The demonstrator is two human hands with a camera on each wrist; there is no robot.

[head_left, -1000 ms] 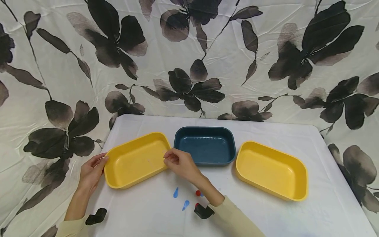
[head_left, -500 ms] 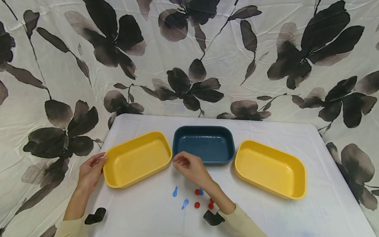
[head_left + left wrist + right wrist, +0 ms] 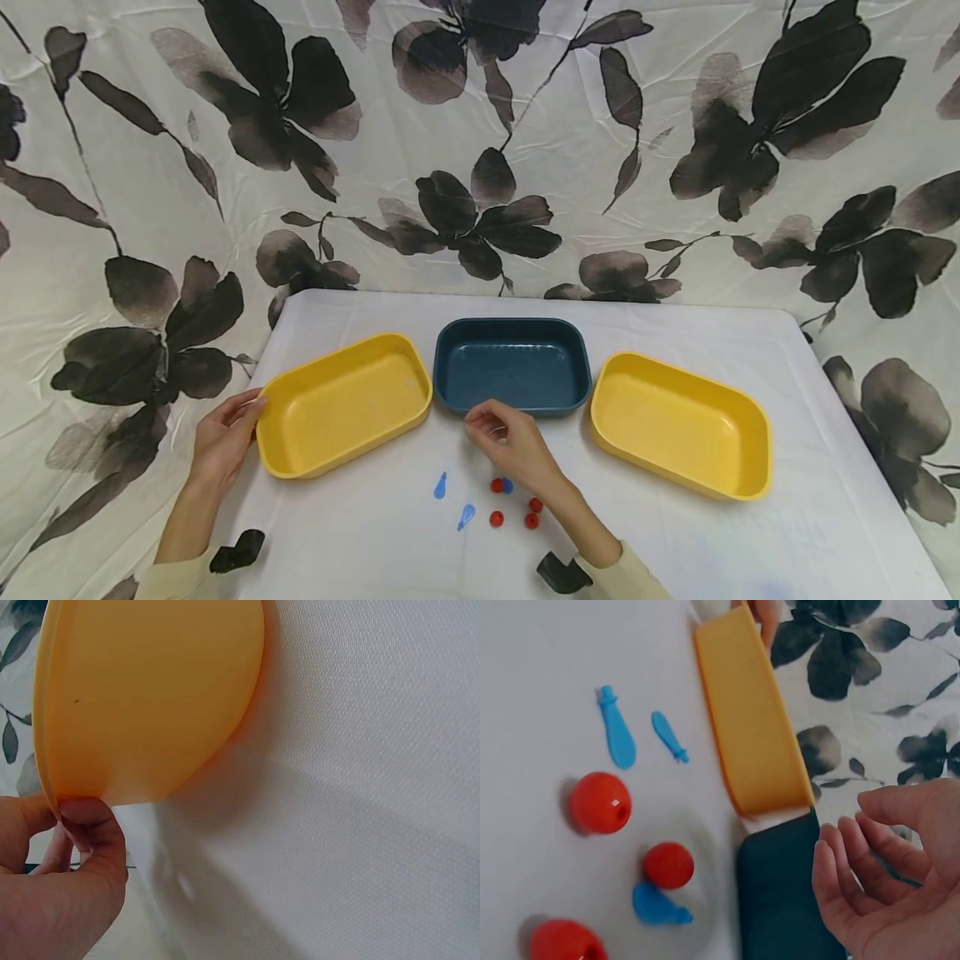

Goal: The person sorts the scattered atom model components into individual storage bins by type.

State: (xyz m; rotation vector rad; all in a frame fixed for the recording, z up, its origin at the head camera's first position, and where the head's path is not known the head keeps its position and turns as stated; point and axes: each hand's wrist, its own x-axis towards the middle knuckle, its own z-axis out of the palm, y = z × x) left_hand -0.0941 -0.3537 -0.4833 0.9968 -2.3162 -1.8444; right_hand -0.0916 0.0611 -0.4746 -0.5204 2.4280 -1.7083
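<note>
My left hand point(image 3: 222, 442) pinches the left end rim of a yellow plastic tray point(image 3: 345, 408); in the left wrist view, thumb and fingers grip the rim point(image 3: 46, 750). My right hand point(image 3: 513, 442) hangs just in front of the dark blue tray point(image 3: 512, 367), its fingers loosely curled. In the right wrist view its thumb and fingers stand apart with nothing between them. On the cloth below lie several red beads point(image 3: 600, 802) with holes and small blue drop-shaped pieces point(image 3: 617, 731). One blue piece point(image 3: 658, 904) lies right against a red bead point(image 3: 668, 865).
A second yellow tray point(image 3: 682, 429) stands angled at the right, close to the dark blue tray. White cloth point(image 3: 817, 533) covers the table. A floral sheet point(image 3: 480, 125) hangs behind it. Black wrist devices point(image 3: 564, 573) sit at both sleeves.
My right hand has moved right and toward me, from the yellow tray's right end to before the dark blue tray, uncovering red beads. My left hand stays on the yellow tray's rim.
</note>
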